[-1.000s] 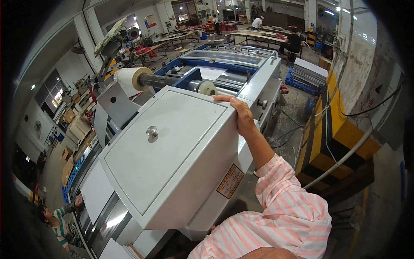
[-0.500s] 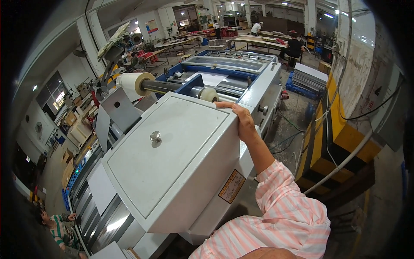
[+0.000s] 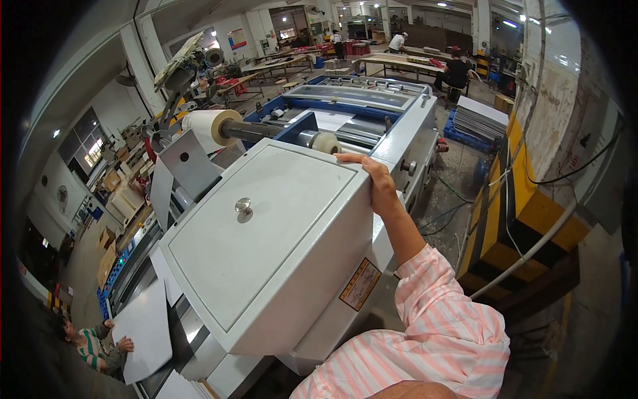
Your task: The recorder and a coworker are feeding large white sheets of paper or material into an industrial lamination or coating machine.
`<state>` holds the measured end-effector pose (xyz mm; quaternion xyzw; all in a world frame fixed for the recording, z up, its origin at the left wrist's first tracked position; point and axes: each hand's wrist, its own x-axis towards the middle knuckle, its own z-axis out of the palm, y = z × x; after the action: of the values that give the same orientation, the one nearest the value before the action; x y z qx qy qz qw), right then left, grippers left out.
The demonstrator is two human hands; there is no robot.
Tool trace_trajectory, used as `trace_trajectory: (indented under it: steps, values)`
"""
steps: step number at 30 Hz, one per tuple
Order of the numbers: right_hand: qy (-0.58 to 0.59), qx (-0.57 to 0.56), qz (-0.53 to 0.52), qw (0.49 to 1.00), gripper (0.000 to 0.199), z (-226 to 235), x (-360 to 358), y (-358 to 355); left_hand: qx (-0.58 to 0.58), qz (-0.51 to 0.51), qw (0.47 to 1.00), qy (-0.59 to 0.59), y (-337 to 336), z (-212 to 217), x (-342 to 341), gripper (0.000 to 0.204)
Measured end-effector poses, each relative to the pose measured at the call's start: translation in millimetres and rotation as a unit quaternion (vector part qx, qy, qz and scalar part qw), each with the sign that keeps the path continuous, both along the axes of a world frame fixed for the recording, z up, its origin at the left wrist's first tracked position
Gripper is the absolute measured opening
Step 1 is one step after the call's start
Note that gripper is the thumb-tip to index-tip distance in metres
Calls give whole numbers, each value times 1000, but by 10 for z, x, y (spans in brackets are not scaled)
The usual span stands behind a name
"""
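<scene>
My right hand [image 3: 380,185] rests on the far right corner of a large grey metal housing [image 3: 259,233]. Its fingers lie stretched along the housing's top edge, apart from one another only slightly, and the palm leans on the corner. A panel with a round silver knob [image 3: 243,204] forms the top of the housing. Just beyond the fingertips sits a cream-coloured roller end [image 3: 325,143] on a shaft. The pink-and-white striped sleeve [image 3: 452,299] of my right arm comes up from the lower edge. My left hand is out of view.
At the lower left a co-worker in a striped top [image 3: 93,349] holds a large white sheet [image 3: 143,332]. A film roll [image 3: 203,126] is mounted beyond the housing. Stacked sheets [image 3: 482,116] stand on a blue pallet near a yellow-and-black striped block [image 3: 531,219]. Cables run along the floor.
The co-worker at the lower left now has a large white sheet raised in both hands; before, no such sheet was in them. My right hand stays on the housing's corner.
</scene>
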<state>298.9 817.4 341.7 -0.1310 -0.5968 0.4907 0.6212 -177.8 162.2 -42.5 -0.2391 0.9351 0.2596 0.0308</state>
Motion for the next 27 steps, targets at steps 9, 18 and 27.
trace_trajectory:
  steps: [9,18,27]
  values:
    - [-4,-4,-5,1000,49,-25,-3,-20,-29,-7,999,-28,-122,-47,149,28]
    - [-6,1,-24,1000,51,-2,-3,-18,-65,-8,997,-49,-306,-2,217,28]
    - [-4,12,-33,999,52,33,-43,-51,-104,-25,991,-73,-421,20,173,28]
